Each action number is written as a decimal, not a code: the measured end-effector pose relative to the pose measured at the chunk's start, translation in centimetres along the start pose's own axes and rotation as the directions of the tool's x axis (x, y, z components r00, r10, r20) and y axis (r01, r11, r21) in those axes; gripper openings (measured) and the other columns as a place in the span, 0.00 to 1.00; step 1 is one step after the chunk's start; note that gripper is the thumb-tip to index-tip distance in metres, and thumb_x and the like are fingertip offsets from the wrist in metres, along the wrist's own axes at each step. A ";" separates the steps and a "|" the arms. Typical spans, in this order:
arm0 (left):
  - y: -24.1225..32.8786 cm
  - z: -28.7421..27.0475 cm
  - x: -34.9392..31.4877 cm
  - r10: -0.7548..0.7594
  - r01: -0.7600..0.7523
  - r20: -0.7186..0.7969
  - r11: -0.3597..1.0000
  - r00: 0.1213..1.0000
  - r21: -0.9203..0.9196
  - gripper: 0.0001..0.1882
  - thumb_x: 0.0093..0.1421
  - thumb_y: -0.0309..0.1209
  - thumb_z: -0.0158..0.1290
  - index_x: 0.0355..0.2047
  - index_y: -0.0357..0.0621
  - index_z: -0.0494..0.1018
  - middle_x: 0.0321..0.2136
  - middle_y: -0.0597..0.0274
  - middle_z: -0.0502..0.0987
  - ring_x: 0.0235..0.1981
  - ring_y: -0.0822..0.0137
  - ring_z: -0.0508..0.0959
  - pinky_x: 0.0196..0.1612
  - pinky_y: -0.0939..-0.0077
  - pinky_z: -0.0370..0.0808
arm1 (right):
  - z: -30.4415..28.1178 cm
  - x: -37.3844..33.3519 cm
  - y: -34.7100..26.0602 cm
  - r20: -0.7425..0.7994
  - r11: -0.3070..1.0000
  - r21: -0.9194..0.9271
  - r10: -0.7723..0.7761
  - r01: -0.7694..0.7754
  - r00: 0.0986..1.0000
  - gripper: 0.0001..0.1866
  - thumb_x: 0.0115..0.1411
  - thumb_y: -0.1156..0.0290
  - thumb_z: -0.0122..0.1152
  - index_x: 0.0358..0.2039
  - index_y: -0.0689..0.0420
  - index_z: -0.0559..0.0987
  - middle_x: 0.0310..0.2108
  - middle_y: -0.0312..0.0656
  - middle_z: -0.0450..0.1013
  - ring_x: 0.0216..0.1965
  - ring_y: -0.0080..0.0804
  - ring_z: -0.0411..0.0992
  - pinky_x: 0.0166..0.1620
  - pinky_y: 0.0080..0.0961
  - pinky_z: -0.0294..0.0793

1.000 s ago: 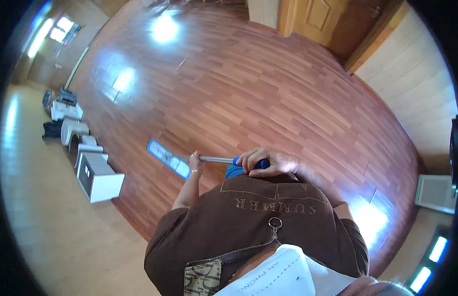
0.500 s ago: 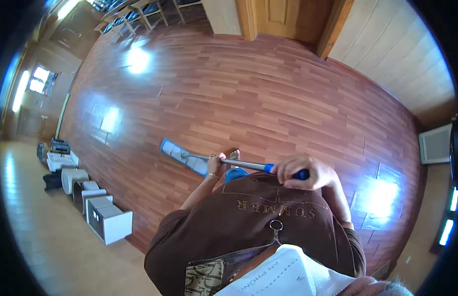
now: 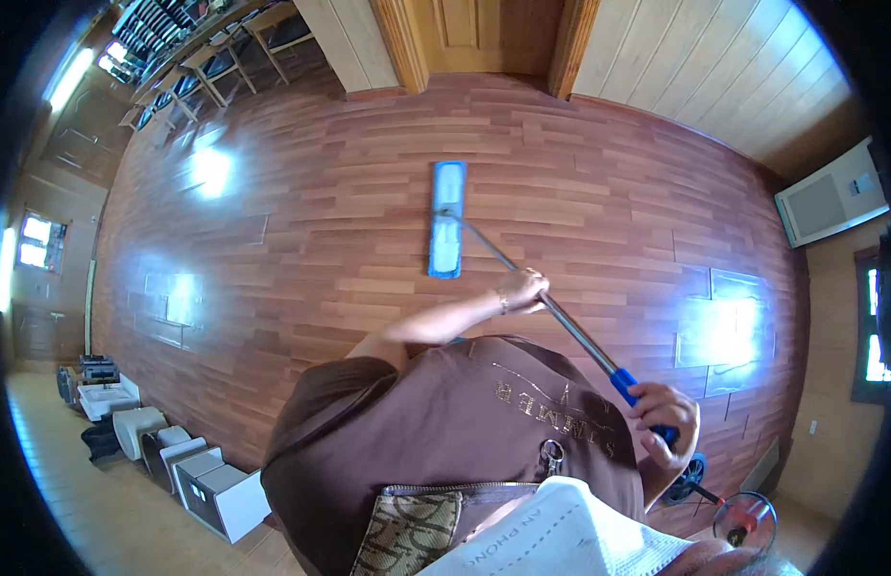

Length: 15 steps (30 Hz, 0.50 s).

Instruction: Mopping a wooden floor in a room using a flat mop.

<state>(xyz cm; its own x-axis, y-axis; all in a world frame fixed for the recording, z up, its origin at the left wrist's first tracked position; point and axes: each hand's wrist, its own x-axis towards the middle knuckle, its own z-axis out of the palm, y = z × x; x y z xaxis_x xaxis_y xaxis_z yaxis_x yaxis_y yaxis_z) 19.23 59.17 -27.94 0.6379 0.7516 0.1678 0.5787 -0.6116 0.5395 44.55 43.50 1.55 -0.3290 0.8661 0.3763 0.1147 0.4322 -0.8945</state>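
Observation:
A flat mop [image 3: 447, 252] with a long blue-edged, pale rectangular head lies on the brown wood-look floor [image 3: 369, 134], ahead of my body. Its metal pole slants back toward my lower right. Partway down the pole, my left hand [image 3: 522, 288] is wrapped round the bare metal, with that arm stretched across my front. My right hand [image 3: 664, 420] grips the blue handle at the pole's upper end, close to my right side. Both hands are closed on the same mop.
Chairs [image 3: 215, 72] stand by a long table at the far left. A wooden door [image 3: 489, 38] is straight ahead. White cabinets and bins [image 3: 215, 494] line the left. A white appliance [image 3: 834, 197] stands at the right wall; a fan [image 3: 743, 518] sits at the lower right.
The mop head has swung from near my left feet forward and right, turning lengthwise. My left arm reaches farther out, and my right hand has dropped lower and to the right.

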 end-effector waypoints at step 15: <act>10.4 4.0 8.3 0.165 -0.161 0.397 0.986 0.903 -0.042 0.08 0.47 0.43 0.58 0.26 0.58 0.76 0.29 0.64 0.77 0.41 0.59 0.77 0.39 0.45 0.71 | -2.2 -5.5 -4.1 -0.049 0.808 -0.499 -0.387 0.313 0.921 0.16 0.56 0.58 0.53 0.23 0.59 0.73 0.18 0.41 0.72 0.22 0.39 0.72 0.27 0.34 0.68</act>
<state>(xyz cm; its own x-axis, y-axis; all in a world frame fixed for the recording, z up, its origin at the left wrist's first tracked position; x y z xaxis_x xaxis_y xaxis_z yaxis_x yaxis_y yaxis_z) 32.61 58.08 -24.18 0.8731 0.4796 -0.0873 0.4461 -0.7139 0.5397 47.96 37.52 3.70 -0.3017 0.6423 0.7046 0.4572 0.7460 -0.4842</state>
